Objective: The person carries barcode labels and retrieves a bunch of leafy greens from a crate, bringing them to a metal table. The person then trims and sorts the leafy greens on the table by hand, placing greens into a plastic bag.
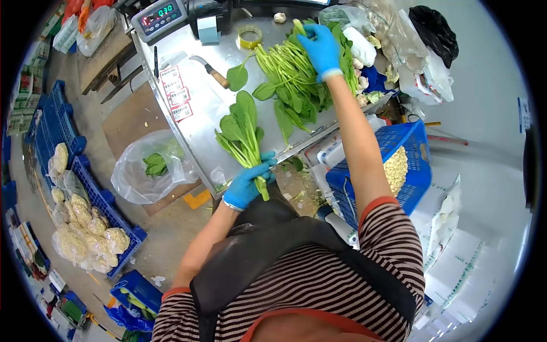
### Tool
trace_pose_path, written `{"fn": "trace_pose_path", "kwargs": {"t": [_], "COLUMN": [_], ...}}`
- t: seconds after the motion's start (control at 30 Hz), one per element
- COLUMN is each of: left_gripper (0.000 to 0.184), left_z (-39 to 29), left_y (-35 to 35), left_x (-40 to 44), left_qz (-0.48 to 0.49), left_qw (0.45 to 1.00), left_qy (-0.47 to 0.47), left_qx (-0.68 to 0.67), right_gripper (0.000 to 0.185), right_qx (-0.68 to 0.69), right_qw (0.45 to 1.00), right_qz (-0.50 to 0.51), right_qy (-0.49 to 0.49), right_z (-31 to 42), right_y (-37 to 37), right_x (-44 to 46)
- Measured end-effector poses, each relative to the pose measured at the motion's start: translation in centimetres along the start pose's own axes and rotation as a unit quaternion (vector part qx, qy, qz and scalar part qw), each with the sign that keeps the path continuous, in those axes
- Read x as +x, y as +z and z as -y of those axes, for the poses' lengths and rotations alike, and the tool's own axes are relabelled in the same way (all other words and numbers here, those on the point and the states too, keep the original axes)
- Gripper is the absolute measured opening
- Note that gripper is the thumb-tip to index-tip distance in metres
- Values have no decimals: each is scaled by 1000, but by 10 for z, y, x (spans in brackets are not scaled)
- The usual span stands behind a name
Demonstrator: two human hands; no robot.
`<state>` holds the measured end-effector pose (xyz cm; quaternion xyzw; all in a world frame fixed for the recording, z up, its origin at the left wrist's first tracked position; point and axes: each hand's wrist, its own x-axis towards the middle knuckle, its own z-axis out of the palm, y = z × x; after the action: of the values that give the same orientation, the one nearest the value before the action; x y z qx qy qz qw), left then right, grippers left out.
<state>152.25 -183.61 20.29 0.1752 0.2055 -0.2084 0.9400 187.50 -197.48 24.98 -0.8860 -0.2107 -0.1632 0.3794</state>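
Observation:
In a blue glove, my left hand (245, 187) is closed around the stems of a small bunch of leafy greens (242, 122) at the near edge of the metal table (205, 131). The leaves of that bunch point away from me over the tabletop. A larger pile of the same greens (285, 71) lies to the right, stems mostly toward the back. Over that pile, my right hand (321, 50), also gloved, has its fingers bent around a pale stem end (298, 26). Between the bunch and the labels lies a curved knife (215, 74) with a wooden handle.
At the back stand a digital scale (159, 20), a tape roll (249, 37) and a garlic bulb (280, 17). Printed labels (174, 88) lie on the left. A plastic bag (134, 179) with leaves is below the table's left side; a blue basket (420, 157) sits right.

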Motion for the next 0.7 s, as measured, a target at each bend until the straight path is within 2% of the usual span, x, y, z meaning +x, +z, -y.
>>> {"fn": "trace_pose_path", "kwargs": {"t": [0.07,0.17,0.23,0.27,0.3,0.33,0.37,0.47,0.53,0.6,0.7], "left_gripper": [37,39,38,36,35,32,25,28,27,27,26], "left_z": [-8,-11,-11,-11,-11,6,1,27,38,43,43], "left_y": [3,8,17,27,33,5,32,4,8,9,28], "left_x": [7,28,41,45,52,70,63,78,76,75,75], "left_qz": [6,-5,13,30,50,53,-3,-3,-16,-13,-16], "left_qw": [999,998,996,994,992,987,987,982,979,986,989], "left_qy": [-7,-18,-60,-78,-95,-115,-144,-186,-201,-166,-71], "left_qx": [-53,-54,-69,-67,-65,-102,-75,-16,-4,23,132], "right_gripper": [20,23,27,27,30,32,33,28,23,15,14], "right_qx": [67,124,159,89,73,53,34,-56,-126,-163,-173], "right_qw": [998,991,987,995,996,996,993,986,963,943,949], "right_qz": [1,11,15,28,41,63,86,140,236,292,261], "right_qy": [10,40,23,25,-14,-45,-76,-67,-26,1,46], "right_z": [61,90,91,93,96,95,92,91,95,97,90], "right_y": [-50,-84,-89,-90,-90,-87,-86,-95,-112,-126,-140], "right_x": [-39,-107,-155,-180,-201,-221,-240,-282,-291,-299,-315]}}
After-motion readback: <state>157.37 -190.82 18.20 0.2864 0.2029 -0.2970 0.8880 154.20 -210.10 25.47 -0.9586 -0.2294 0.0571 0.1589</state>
